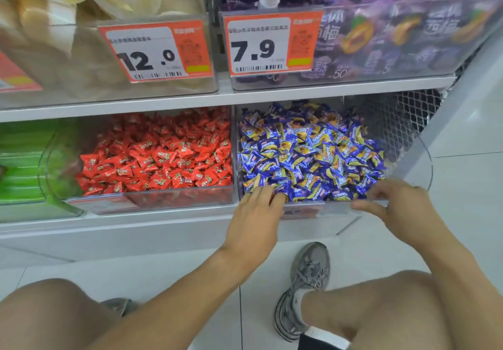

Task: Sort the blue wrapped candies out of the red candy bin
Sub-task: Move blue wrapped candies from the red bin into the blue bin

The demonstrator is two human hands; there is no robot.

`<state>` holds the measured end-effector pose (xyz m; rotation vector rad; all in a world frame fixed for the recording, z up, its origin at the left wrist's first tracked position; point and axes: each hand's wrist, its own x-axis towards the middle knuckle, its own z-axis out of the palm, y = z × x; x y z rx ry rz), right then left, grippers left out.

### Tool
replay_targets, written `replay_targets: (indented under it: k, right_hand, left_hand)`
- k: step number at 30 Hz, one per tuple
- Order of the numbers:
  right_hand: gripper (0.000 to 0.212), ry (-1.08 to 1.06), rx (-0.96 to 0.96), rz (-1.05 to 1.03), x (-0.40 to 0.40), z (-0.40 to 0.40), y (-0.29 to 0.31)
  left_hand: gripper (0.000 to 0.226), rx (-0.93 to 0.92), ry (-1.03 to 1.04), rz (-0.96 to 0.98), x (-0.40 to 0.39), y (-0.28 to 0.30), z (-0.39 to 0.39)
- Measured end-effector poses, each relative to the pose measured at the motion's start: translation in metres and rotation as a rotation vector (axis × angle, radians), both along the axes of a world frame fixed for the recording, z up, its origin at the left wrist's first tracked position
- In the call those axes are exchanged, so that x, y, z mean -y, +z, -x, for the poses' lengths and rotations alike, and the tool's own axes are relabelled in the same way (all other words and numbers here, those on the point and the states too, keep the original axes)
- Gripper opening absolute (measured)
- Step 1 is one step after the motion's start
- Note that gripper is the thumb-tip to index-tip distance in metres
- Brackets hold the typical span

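Red wrapped candies [163, 156] fill the clear red candy bin [152, 198] on the lower shelf; I see only red wrappers in it. To its right stands a clear bin [337, 209] heaped with blue wrapped candies [313, 153]. My left hand [258, 208] reaches over that bin's front wall, its fairly straight fingers lying on the nearest blue candies. My right hand [394, 200] grips the same bin's front rim further right, fingers curled over the top and thumb along the outside. Whether either hand hides a candy I cannot tell.
A green-filled bin [24, 164] sits left of the red one. The upper shelf holds bins with price tags 12.0 [155, 50] and 7.9 [269, 42]. A wire mesh panel [402, 121] closes the shelf's right end. My knees and grey shoe [304, 289] are on the tiled floor below.
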<state>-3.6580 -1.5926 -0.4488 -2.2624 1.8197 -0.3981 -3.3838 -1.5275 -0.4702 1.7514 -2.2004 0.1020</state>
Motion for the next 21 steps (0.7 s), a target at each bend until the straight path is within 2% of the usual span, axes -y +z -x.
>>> replay_targets:
  k: [4, 7, 11, 15, 21]
  right_hand:
    - [0.043, 0.082, 0.071, 0.179, 0.008, 0.001, 0.001]
    - [0.039, 0.071, 0.121, 0.337, 0.013, -0.006, 0.011]
    - [0.032, 0.035, 0.209, 0.411, 0.023, -0.022, 0.017]
    - [0.038, 0.004, 0.158, 0.363, 0.037, -0.033, 0.012]
    - [0.032, 0.042, 0.077, 0.221, 0.037, -0.032, -0.004]
  left_hand:
    - [0.040, -0.130, 0.021, -0.003, 0.008, 0.003, -0.003]
    - [0.046, -0.108, 0.008, 0.047, 0.017, 0.018, -0.007]
    - [0.039, -0.077, 0.035, 0.069, 0.038, 0.036, -0.015]
    - [0.032, -0.221, 0.077, -0.010, 0.048, 0.033, -0.019]
    - [0.023, -0.191, 0.038, -0.019, 0.044, 0.011, -0.016]
